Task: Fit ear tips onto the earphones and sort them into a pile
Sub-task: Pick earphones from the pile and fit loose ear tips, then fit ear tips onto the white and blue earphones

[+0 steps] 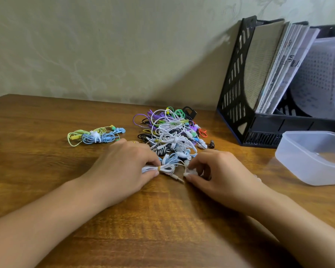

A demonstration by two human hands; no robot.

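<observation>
A tangled heap of earphones (170,130) in white, purple, green, black and blue lies mid-table. To its left sits a small pile of a yellow-green and a blue bundled pair (94,136). My left hand (124,167) pinches a white bundled earphone cable (163,168) tied with a yellow band, just in front of the heap. My right hand (217,171) pinches the white earbuds (190,172) of that same set between thumb and fingers. The white jack plug (177,178) lies on the wood between my hands.
A translucent plastic container (298,159) stands at the right on the wooden table (162,219). Behind it a black file rack (238,93) holds books and papers against the wall. A small dark plug (212,144) lies right of the heap.
</observation>
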